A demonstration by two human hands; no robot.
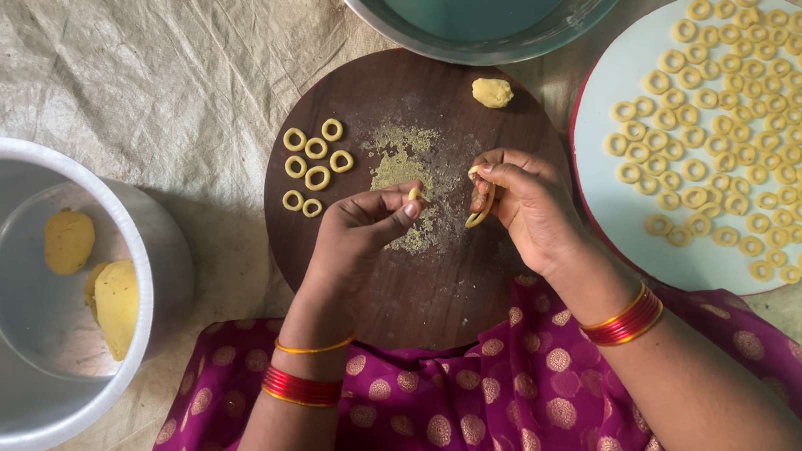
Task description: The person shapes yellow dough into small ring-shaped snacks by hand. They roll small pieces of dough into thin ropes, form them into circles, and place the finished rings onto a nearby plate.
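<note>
Right now both hands pinch dough above the round dark wooden board (408,285): the right hand (529,203) curls a thin pale-yellow dough strip (482,208), and the left hand (361,228) nips a small dough bit (417,194). Finished small dough rings (313,163) lie on the board's left.

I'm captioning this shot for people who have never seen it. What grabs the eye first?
At centre, the left hand and right hand pinch a thin curved dough strip over a round dark wooden board. To the right, a pale plate is crowded with small dough rings; a few more rings sit on the board's upper left.
</note>
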